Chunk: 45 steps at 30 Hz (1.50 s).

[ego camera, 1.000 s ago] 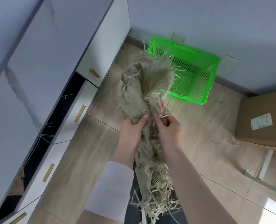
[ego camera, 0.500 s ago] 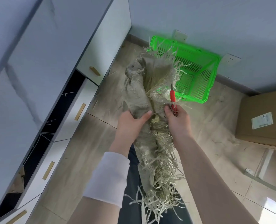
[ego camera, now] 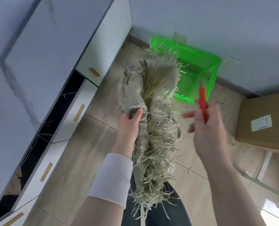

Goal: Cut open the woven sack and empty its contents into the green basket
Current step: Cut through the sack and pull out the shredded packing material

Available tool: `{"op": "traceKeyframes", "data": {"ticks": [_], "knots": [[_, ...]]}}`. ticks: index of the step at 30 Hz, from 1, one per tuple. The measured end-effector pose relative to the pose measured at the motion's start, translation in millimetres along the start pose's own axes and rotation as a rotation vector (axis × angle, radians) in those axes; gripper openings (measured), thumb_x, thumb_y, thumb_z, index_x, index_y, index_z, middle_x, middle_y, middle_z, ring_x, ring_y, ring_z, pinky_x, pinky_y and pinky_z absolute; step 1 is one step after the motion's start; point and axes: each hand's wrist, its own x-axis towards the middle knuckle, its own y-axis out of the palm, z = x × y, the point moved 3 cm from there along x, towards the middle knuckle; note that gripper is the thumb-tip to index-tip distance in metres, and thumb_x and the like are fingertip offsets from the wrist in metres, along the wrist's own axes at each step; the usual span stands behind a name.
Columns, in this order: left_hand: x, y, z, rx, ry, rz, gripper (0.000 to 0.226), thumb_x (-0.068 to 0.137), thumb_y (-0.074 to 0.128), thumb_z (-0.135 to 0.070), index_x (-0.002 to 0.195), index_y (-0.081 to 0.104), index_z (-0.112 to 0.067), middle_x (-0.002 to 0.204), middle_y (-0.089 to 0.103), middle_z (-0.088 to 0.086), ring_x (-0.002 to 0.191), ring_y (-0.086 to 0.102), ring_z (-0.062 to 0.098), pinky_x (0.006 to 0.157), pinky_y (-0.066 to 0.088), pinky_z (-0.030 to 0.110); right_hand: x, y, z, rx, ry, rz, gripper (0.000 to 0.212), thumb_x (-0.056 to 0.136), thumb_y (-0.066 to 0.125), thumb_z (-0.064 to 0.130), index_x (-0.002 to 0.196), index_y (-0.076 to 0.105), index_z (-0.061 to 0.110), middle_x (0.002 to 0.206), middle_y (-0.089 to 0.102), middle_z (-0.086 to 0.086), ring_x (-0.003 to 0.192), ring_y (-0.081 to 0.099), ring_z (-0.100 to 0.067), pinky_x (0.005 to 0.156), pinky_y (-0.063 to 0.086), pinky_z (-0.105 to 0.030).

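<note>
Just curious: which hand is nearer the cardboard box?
Right. The right hand, holding a red tool, is just beside the cardboard box; the left hand grips the sack, farther away.

White label (ego camera: 261, 122) on the cardboard box (ego camera: 259, 121), print too small to read, dark marks on the woven sack (ego camera: 151, 101) near its top, illegible
</note>
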Motion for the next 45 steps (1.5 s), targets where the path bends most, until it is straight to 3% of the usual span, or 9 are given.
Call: {"op": "traceKeyframes", "data": {"ticks": [2,5,8,14,24,29,35,41,45], "knots": [[-1.0,0.7,-1.3,0.004,0.015,-0.015,0.025,0.09,0.054,-0.042,0.094,0.06,-0.019,0.078,0.054,0.003,0.062,0.048,0.016,0.054,0.038,0.021,-18.1,21.4,2.9,-0.028,0.014,0.253,0.02,0.098,0.036,0.022,0.115,0.04,0.032,0.082,0.064,0.008,0.05,0.053,-0.006,0.048,0.043,-0.026],[-2.4,0.5,-4.2,-0.008,0.046,-0.046,0.019,0.088,0.057,-0.039,0.091,0.063,-0.021,0.079,0.066,0.001,0.072,0.063,0.021,0.073,0.054,0.038,-34.3,52.1,-13.9,-0.184,0.111,0.452,0.028,0.099,0.033,0.024,0.125,0.036,0.035,0.082,0.066,0.001,0.055,0.058,-0.012,0.05,0.05,-0.028],[-2.5,-0.9,-4.9,0.0,0.1,-0.061,0.015,0.086,0.059,-0.04,0.088,0.064,-0.026,0.091,0.07,0.001,0.089,0.067,0.023,0.089,0.052,0.047,-32.1,67.7,-33.4,-0.257,0.188,0.461,0.029,0.098,0.032,0.023,0.126,0.036,0.03,0.086,0.067,-0.008,0.065,0.064,-0.025,0.063,0.056,-0.039],[-4.5,-0.7,-2.9,0.005,0.156,-0.069,0.022,0.086,0.059,-0.038,0.102,0.063,-0.025,0.098,0.071,-0.002,0.093,0.067,0.02,0.092,0.051,0.047,-21.2,80.3,-42.0,-0.316,0.251,0.47,0.028,0.096,0.031,0.021,0.122,0.038,0.028,0.091,0.065,-0.013,0.077,0.066,-0.034,0.07,0.057,-0.046],[-9.6,-1.9,-4.5,-0.013,0.18,-0.092,0.021,0.086,0.06,-0.038,0.102,0.063,-0.024,0.099,0.07,-0.004,0.095,0.066,0.018,0.093,0.05,0.046,-18.1,79.3,-43.0,-0.336,0.229,0.594,0.03,0.096,0.031,0.022,0.122,0.04,0.033,0.092,0.067,-0.011,0.074,0.066,-0.03,0.074,0.056,-0.041],[-9.6,-2.0,-2.4,-0.028,0.196,-0.065,0.022,0.085,0.062,-0.036,0.101,0.065,-0.021,0.097,0.072,-0.002,0.094,0.067,0.018,0.092,0.051,0.046,-10.8,80.8,-39.5,-0.28,0.212,0.498,0.023,0.097,0.031,0.022,0.116,0.044,0.027,0.083,0.065,-0.013,0.067,0.064,-0.029,0.061,0.053,-0.035],[-5.8,-8.0,-0.9,-0.089,0.201,-0.109,0.012,0.086,0.063,-0.034,0.095,0.064,-0.026,0.096,0.071,-0.002,0.092,0.067,0.017,0.091,0.052,0.045,-8.8,80.2,-40.2,-0.259,0.094,0.446,0.022,0.097,0.035,0.023,0.114,0.047,0.029,0.086,0.067,-0.012,0.075,0.062,-0.029,0.067,0.05,-0.037],[0.4,-11.4,-7.9,0.031,0.283,-0.136,0.038,0.086,0.062,-0.026,0.12,0.049,-0.02,0.113,0.06,-0.006,0.108,0.058,0.015,0.099,0.046,0.04,-10.8,68.8,-42.9,-0.251,0.018,0.396,0.027,0.098,0.037,0.023,0.122,0.049,0.027,0.077,0.064,-0.005,0.062,0.057,-0.019,0.056,0.043,-0.029],[1.1,-13.8,-13.9,0.244,0.548,-0.277,0.086,0.079,0.066,-0.008,0.146,0.013,-0.018,0.153,0.017,0.01,0.143,0.016,0.022,0.119,0.012,0.038,-10.5,62.1,-35.4,-0.306,-0.043,0.331,0.031,0.098,0.035,0.024,0.127,0.046,0.027,0.088,0.067,-0.01,0.078,0.062,-0.029,0.064,0.043,-0.029]]}}
